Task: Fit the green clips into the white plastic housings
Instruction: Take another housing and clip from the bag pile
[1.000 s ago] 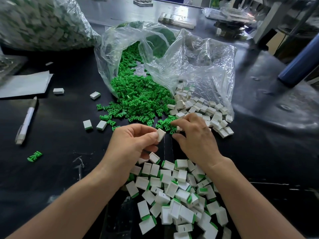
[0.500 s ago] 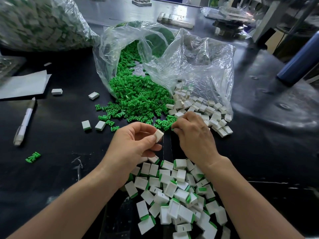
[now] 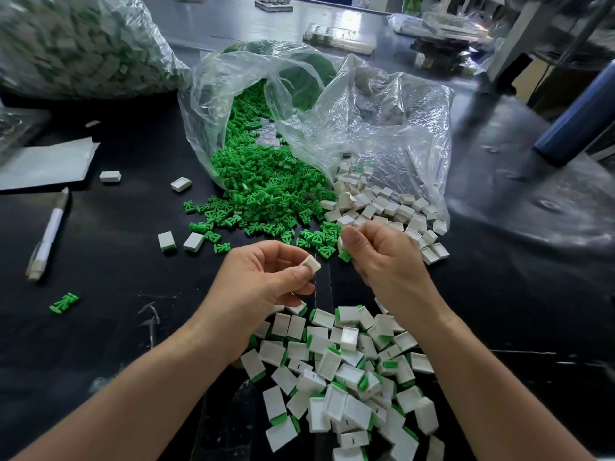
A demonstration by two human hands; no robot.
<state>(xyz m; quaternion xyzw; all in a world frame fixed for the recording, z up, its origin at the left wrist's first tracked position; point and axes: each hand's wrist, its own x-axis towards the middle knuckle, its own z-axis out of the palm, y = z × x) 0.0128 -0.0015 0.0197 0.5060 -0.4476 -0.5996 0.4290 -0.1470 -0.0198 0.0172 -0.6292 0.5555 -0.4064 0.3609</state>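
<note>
currently | left hand [image 3: 263, 281] grip: pinching white housing [image 3: 311, 263] | right hand [image 3: 382, 261] grip: pinching green clip [image 3: 345, 255] | both over tabletop [image 3: 116, 261], housing and clip apart

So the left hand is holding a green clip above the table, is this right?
Not quite. The head view shows the left hand holding a white housing above the table; the green clip is in the right hand.
</note>
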